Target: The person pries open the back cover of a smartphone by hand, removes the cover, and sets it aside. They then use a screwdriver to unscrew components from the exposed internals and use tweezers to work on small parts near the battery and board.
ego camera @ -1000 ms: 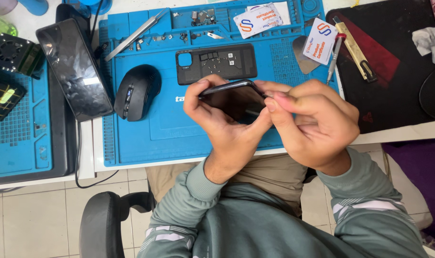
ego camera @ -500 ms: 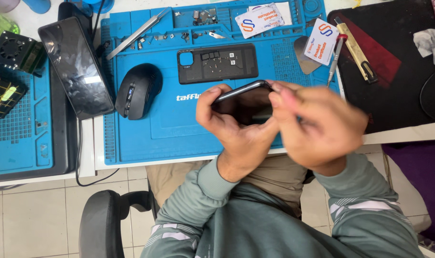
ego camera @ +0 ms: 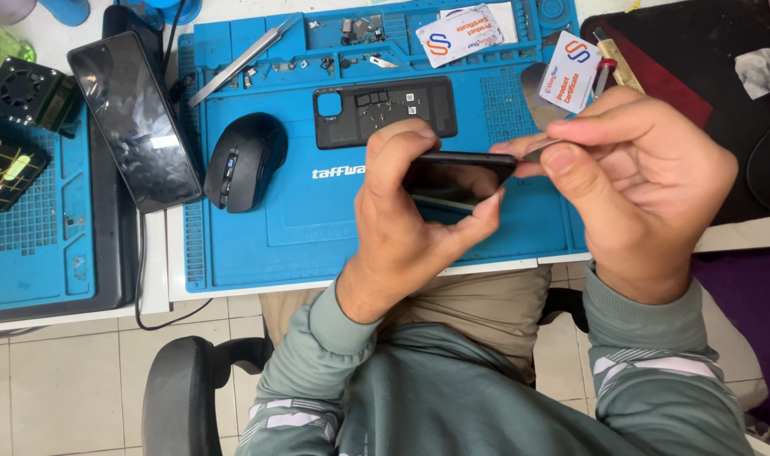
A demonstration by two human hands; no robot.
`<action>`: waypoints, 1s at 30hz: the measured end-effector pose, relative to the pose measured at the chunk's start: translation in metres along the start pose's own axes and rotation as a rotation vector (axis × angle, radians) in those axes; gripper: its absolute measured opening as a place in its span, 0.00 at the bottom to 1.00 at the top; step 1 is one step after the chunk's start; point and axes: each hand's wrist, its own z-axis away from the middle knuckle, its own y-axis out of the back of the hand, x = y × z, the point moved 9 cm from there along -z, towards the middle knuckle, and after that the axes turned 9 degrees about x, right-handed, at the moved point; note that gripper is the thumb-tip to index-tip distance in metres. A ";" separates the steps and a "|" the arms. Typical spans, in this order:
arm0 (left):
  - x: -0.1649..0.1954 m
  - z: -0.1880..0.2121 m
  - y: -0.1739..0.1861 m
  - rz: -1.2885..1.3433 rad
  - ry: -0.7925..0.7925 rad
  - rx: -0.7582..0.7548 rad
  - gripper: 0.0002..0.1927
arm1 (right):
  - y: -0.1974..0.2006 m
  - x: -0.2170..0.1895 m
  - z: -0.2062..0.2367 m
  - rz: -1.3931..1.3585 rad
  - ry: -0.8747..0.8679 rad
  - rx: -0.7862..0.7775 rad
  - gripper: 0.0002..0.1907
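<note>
My left hand (ego camera: 402, 219) grips a black smartphone (ego camera: 457, 179) from below, above the blue repair mat (ego camera: 275, 236). The phone is turned nearly edge-on, with its dark glass facing me. My right hand (ego camera: 647, 186) pinches a small thin grey tool (ego camera: 530, 154) between thumb and forefinger. The tool's tip touches the phone's right end. A black phone back cover (ego camera: 385, 110) lies flat on the mat just beyond my left hand.
A black mouse (ego camera: 245, 160) sits left of the cover, and a second dark phone (ego camera: 136, 118) lies further left. Tweezers (ego camera: 241, 59), small parts and two white cards (ego camera: 461, 34) line the mat's far edge. A black mat (ego camera: 680, 51) lies right, and a chair armrest (ego camera: 182, 388) is below.
The phone has turned from screen-up to nearly edge-on. My right hand has slid off its top to its right end, pinching the thin tool there.
</note>
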 end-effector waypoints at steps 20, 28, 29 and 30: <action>-0.001 -0.001 -0.005 -0.091 0.057 -0.097 0.41 | -0.039 -0.043 0.006 0.586 0.679 -0.066 0.07; 0.004 0.001 -0.002 -0.157 -0.016 -0.119 0.41 | -0.055 -0.047 0.014 0.694 0.835 -0.103 0.07; 0.003 0.001 -0.001 -0.155 -0.004 -0.126 0.41 | -0.047 -0.038 0.007 0.643 0.668 -0.074 0.07; 0.004 0.000 -0.002 -0.155 -0.004 -0.138 0.40 | -0.038 -0.029 0.002 0.591 0.500 -0.045 0.07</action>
